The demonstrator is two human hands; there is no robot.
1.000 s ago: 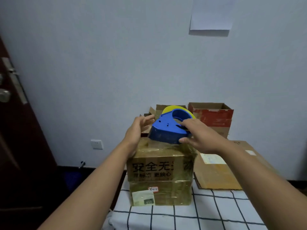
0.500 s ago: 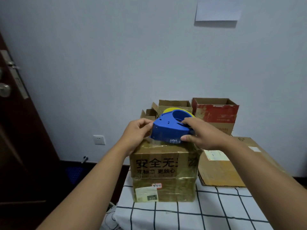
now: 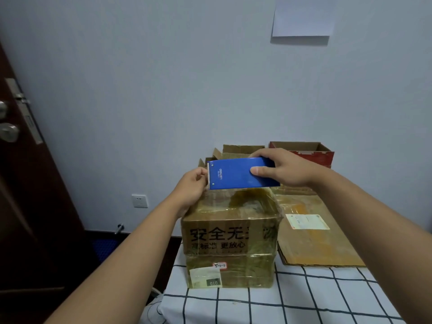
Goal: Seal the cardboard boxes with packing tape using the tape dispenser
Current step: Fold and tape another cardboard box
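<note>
Blue tape dispenser (image 3: 240,173) held above stacked cardboard boxes (image 3: 230,232).
The right hand (image 3: 286,170) grips its rear; the left hand (image 3: 192,189) pinches at its toothed edge.

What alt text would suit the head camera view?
A right hand grips a blue tape dispenser above a taped cardboard box on a checked tablecloth, while the left hand pinches at its toothed end.
</note>
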